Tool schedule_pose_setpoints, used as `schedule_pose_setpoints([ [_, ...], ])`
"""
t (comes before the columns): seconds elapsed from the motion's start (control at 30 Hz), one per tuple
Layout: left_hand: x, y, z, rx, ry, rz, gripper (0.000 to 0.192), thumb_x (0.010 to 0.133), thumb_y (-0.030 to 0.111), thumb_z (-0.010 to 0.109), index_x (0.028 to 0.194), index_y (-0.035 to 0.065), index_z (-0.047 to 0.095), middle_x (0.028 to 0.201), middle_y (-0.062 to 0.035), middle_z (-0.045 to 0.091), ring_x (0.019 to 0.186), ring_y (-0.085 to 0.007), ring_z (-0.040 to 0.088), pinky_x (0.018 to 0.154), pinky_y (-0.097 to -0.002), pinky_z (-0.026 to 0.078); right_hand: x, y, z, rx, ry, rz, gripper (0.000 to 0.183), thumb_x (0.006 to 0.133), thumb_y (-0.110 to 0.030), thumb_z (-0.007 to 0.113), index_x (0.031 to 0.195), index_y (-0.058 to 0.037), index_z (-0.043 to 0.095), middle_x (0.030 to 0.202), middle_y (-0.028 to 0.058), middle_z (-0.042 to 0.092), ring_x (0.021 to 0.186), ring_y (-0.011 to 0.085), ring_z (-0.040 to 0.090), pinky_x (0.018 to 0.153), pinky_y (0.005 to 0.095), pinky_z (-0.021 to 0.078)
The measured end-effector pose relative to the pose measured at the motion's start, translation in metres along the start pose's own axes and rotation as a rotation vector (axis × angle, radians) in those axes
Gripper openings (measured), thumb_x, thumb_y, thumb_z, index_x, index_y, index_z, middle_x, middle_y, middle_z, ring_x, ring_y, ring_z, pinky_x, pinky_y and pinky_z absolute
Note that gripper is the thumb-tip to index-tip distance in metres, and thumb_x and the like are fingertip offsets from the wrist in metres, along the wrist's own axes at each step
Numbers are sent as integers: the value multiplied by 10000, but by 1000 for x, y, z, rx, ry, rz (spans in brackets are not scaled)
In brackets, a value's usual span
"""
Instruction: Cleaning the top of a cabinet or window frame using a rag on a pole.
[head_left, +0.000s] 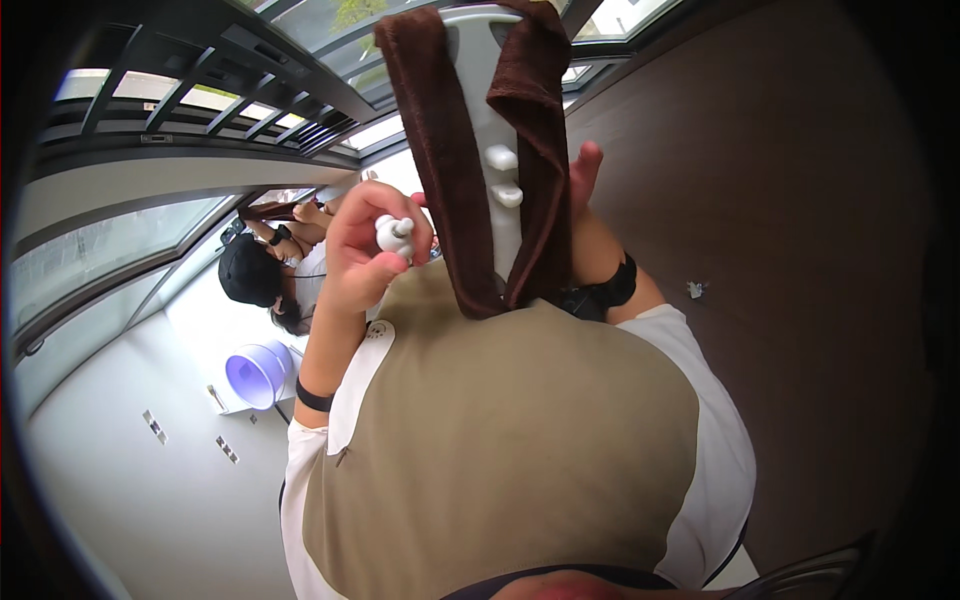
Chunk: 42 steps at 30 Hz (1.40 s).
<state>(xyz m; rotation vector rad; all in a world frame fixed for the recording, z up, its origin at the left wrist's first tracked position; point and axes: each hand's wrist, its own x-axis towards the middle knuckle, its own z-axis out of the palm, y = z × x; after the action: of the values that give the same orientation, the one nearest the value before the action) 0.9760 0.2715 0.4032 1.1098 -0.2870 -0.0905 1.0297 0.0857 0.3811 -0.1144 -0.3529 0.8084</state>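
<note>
In front of my chest stands a long flat white plastic plate (480, 97), which looks like a flat mop head. Dark brown plush cloth (435, 157) folds over both its long sides, and two white lugs (504, 176) stick out of the bare middle strip. My right hand (583, 176) is behind the plate's right edge, mostly hidden, with one finger showing; its grip is out of sight. To the left of the plate, my left hand (367, 240) pinches a small white plastic fitting (394, 234) with a metal pin between thumb and fingers.
At the left, another person in a black cap (247, 270) handles a brown cloth (271, 212). A purple bucket (259, 375) stands near the pale wall with sockets (154, 426). Dark window frames (225, 90) run along the upper left. A dark brown surface (787, 225) fills the right.
</note>
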Motion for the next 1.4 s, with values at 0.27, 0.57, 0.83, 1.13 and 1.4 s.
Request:
schedule_pose_setpoints([
  [0.27, 0, -5, 4, 65, -45, 37, 410, 830, 352, 501, 918, -48, 524, 814, -109, 524, 717, -156, 497, 651, -251, 390, -4, 0, 6, -25, 156, -41, 1087, 543, -827, 383, 1238, 7, 333, 1120, 204, 471, 976, 272, 518, 821, 345, 448],
  [0.57, -1, -46, 12, 65, 98, 61, 252, 803, 189, 585, 927, -29, 556, 818, -65, 544, 752, -152, 521, 700, -276, 434, -7, -23, -14, -77, 256, 198, 1027, 630, -791, 349, 1311, -33, 223, 1221, 286, 367, 1049, 339, 485, 858, 380, 440],
  [0.83, 17, -93, 29, 626, 4, 63, 255, 728, 215, 659, 784, 5, 524, 702, -50, 476, 626, -137, 443, 582, -239, 368, -18, -67, -27, -513, 512, 395, 755, 771, -589, 382, 1268, -26, 300, 1184, 216, 434, 1026, 298, 494, 850, 390, 422],
  [1.13, 23, -115, 37, 537, 36, -17, 298, 773, 304, 601, 828, 30, 497, 751, -114, 509, 634, -271, 489, 572, -317, 397, -22, -45, -9, -464, 745, 177, 762, 752, -661, 335, 1224, -63, 370, 1028, 127, 525, 896, 231, 527, 788, 335, 439],
  [1.4, 11, -69, 37, 528, -74, 61, 257, 766, 68, 474, 998, 39, 366, 924, -137, 472, 731, -329, 492, 661, -362, 407, -34, -73, -54, 316, 67, -30, 666, 782, -419, 541, 1323, -174, 240, 1296, 43, 245, 1044, 178, 368, 802, 467, 377],
])
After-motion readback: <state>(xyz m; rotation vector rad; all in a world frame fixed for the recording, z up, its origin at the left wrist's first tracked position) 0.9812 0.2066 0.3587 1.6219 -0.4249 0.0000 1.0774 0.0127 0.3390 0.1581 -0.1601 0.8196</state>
